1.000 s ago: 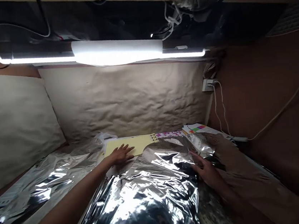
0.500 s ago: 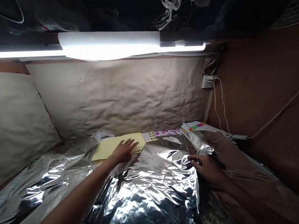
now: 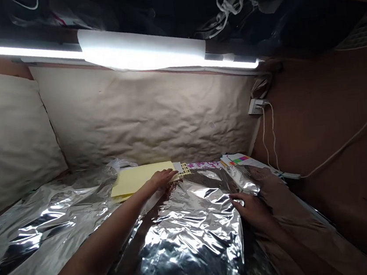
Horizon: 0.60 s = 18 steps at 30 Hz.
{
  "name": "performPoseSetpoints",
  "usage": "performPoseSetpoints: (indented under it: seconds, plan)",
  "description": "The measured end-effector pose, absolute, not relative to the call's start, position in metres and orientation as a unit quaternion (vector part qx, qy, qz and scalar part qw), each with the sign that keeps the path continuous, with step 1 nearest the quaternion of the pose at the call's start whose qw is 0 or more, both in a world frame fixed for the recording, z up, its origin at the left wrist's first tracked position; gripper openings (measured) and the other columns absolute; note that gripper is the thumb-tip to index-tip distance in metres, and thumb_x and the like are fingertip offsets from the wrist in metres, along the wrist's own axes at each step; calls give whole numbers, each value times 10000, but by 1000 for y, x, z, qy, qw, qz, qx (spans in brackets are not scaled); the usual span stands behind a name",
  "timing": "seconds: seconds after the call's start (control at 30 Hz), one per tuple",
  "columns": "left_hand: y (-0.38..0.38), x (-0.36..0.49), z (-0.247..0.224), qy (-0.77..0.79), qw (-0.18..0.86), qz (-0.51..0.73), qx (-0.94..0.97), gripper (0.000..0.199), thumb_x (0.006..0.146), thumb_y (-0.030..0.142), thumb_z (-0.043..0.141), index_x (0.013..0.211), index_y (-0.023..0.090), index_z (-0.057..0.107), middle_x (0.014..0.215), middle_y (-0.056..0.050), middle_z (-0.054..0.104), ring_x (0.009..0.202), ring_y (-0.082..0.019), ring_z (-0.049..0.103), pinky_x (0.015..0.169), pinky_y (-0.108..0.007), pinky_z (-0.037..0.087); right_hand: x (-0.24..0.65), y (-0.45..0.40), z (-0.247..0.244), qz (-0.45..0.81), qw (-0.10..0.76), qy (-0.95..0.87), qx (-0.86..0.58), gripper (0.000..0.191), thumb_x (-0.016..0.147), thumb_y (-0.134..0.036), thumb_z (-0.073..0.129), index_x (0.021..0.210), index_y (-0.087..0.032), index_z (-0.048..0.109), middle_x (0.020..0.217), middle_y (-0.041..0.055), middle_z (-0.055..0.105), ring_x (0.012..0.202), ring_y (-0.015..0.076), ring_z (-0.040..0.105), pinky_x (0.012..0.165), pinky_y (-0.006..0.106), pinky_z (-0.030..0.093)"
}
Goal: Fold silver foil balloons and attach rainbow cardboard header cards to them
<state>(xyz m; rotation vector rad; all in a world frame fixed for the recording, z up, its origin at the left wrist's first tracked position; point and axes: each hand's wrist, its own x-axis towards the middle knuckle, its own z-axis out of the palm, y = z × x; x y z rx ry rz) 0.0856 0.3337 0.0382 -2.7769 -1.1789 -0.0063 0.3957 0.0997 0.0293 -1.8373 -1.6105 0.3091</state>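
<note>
My left hand (image 3: 164, 177) reaches to the back of the work surface, fingers stretched out flat over the right end of a pale yellow sheet (image 3: 138, 178). Beside its fingertips lies a yellow sticker sheet (image 3: 185, 169) with rows of small dark marks. A large crinkled silver foil sheet (image 3: 193, 224) spreads in front of me, under my left wrist. At the foil's right side is my right hand (image 3: 253, 209), with thumb and index tips close together on the edge, seemingly pinching it. The remaining fingers of that hand are hard to make out.
More silver plastic (image 3: 49, 214) covers the left side. Pink-patterned paper (image 3: 205, 165) and papers with coloured blocks (image 3: 239, 159) lie along the back. A white power strip (image 3: 290, 175) with cords sits at right. A tube light (image 3: 143, 49) hangs low above the paper-covered wall.
My left hand has slid right across the yellow sheet to its right end. My right hand stays at the foil's edge. The whole view has tilted slightly.
</note>
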Motion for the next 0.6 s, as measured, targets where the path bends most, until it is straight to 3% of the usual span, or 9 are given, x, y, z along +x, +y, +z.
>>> performPoseSetpoints:
  seconds: [0.1, 0.2, 0.3, 0.47, 0.6]
  plan:
    - [335, 89, 39, -384, 47, 3, -922, 706, 824, 212, 669, 1468, 309, 395, 1357, -121, 557, 1171, -279, 590, 910, -348, 484, 397, 116, 37, 50, 286, -647, -705, 359, 850, -307, 540, 1115, -187, 748, 1209, 124, 694, 1147, 301, 624, 1009, 423, 452]
    - [334, 97, 38, -405, 43, 5, -914, 584, 895, 258, 620, 1445, 229, 426, 1274, -133, 602, 1053, -257, 638, 892, -396, 507, 389, 140, 41, -8, 245, -672, -698, 352, 878, -312, 555, 1157, -190, 733, 1337, 138, 612, 1274, 313, 522, 1087, 442, 375]
    - [328, 102, 41, -420, 45, -3, -906, 485, 958, 313, 547, 1415, 186, 445, 1250, -137, 604, 1038, -259, 638, 884, -448, 515, 375, 165, 36, 38, 206, -701, -682, 475, 922, -422, 545, 1338, -201, 614, 1480, 122, 494, 1398, 299, 393, 1137, 440, 316]
    - [285, 94, 55, -391, 36, -23, -919, 483, 960, 253, 485, 1439, 218, 429, 1367, -163, 551, 1230, -284, 560, 973, -396, 468, 358, 193, 12, 100, 159, -707, -682, 593, 907, -470, 589, 1420, -181, 520, 1519, 157, 435, 1422, 378, 345, 1145, 560, 248]
    - [227, 68, 40, -280, -19, -12, -960, 623, 963, 512, 466, 1514, 248, 349, 1541, -114, 411, 1381, -274, 433, 1116, -383, 361, 354, 187, 19, 101, 189, -712, -669, 566, 940, -438, 549, 1428, -155, 500, 1534, 161, 411, 1432, 352, 336, 1159, 532, 244]
